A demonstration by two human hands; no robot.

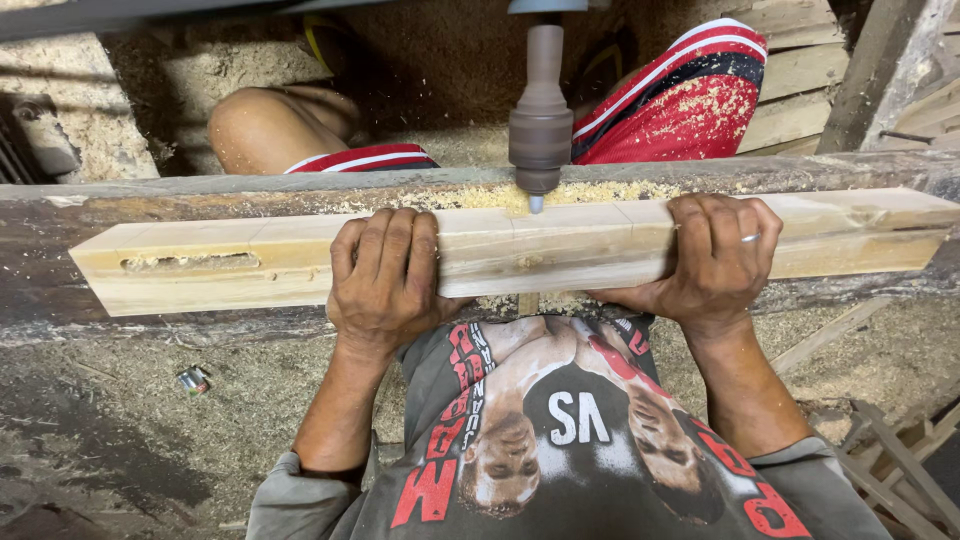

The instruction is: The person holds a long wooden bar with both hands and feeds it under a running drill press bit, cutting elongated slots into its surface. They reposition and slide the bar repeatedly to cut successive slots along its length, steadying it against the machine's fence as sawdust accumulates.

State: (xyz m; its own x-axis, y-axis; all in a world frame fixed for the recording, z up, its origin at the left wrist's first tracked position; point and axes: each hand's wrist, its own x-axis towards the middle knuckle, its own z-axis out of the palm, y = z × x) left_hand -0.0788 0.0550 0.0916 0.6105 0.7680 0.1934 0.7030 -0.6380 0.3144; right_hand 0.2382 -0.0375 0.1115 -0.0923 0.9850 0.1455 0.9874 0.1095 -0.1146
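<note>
A long pale wooden beam (pixel 540 250) lies crosswise on a dark, worn machine bed (pixel 180 190). My left hand (pixel 385 275) wraps over the beam left of centre. Gripping it right of centre is my right hand (pixel 720 255), which wears a ring. Between the two hands a drill chuck (pixel 540 125) points down, and its bit tip touches the beam's top face. An oblong mortise slot (pixel 190 262) is cut near the beam's left end.
Another person sits beyond the machine, with a bare knee (pixel 265 125) and red shorts (pixel 690 95) showing. Sawdust covers the floor (pixel 130 420) and the bed. Wooden slats (pixel 900 460) lie at lower right, planks (pixel 800 90) at upper right.
</note>
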